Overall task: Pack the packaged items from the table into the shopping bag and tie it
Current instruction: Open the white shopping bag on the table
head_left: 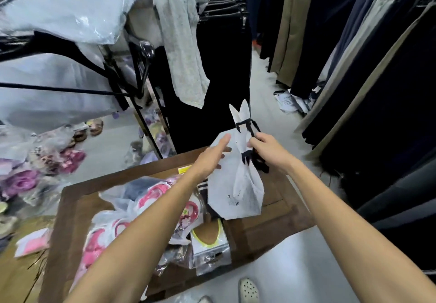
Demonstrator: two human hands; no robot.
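While right hand (pixel 269 148) grips it — bag (pixel 236 191) cinched.

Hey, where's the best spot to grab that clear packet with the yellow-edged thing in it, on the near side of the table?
Probably its near end. The packet lies flat with its bottom edge hanging past the table edge, clear of the pile. Come from the near side and pinch that loose plastic. The left hand is free; the right hand grips the bag strap.
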